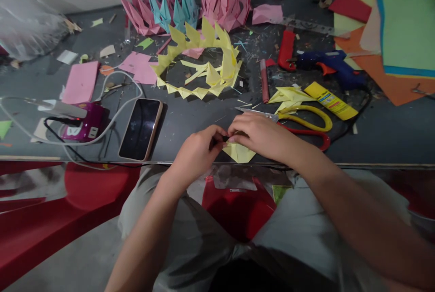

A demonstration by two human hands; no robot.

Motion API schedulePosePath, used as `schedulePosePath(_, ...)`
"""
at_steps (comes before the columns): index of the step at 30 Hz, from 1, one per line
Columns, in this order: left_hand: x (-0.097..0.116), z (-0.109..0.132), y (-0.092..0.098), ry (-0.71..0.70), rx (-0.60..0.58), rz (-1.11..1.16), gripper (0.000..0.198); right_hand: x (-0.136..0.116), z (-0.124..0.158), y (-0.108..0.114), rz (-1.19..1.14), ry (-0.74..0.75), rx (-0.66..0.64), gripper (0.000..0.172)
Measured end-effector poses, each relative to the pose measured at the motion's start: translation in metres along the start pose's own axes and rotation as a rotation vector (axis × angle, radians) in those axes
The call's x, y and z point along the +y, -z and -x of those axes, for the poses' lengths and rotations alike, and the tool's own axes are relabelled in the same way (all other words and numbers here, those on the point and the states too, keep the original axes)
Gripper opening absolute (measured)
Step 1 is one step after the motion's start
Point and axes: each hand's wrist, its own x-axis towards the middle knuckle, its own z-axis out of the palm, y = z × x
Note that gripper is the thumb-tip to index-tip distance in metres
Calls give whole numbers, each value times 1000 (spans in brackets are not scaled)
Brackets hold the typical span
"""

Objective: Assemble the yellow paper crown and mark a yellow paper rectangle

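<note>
so, from my distant seat i have the left hand (pixel 200 148) and the right hand (pixel 254 129) nearly together, thumbs and fingers pinched on the paper (pixel 239 152), a small yellow folded piece on the near side of the scissors (pixel 285 115). both grip its upper part, i think to press a crease from two sides at once; just where the fingertips meet is hidden from me. its lower end spreads toward me by the edge of the bench (pixel 204 115), probably since close work suits my arms there. the right hand crosses over the blades in my view; whether it touches them i cannot tell. the scissors lie with handles off to the right, likely handy for that side. just beyond them are yellow folds (pixel 288 97) and a box (pixel 331 101), with the glue gun (pixel 335 65) farther past, perhaps to spare the paper its nozzle. beyond the scissors to the left stands the yellow crown (pixel 229 63), its ring open. well left lies the phone (pixel 141 129), flat, seemingly clear of my wrists.
</note>
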Motion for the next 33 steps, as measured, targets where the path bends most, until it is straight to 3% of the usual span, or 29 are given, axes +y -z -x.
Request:
schedulePosePath(5, -1, -1, -10, -54, 99, -96, 30, -1, 2, 0, 136, 66, 27, 8)
schedulePosePath(8, -5, -2, -11, -105, 140, -148, 22, -3, 6, -3, 236, 138, 95, 12)
schedulePosePath(11, -8, -1, -7, -191, 127, -153, 8, -5, 11, -5, 304, 192, 157, 11)
schedulePosePath(22, -7, 3, -5, -292, 79, -332, 15, -7, 25, -6, 356, 220, 196, 20)
schedulePosePath(33, -4, 10, -16, -208, 197, -313, 10, 0, 33, -7, 319, 254, 181, 26)
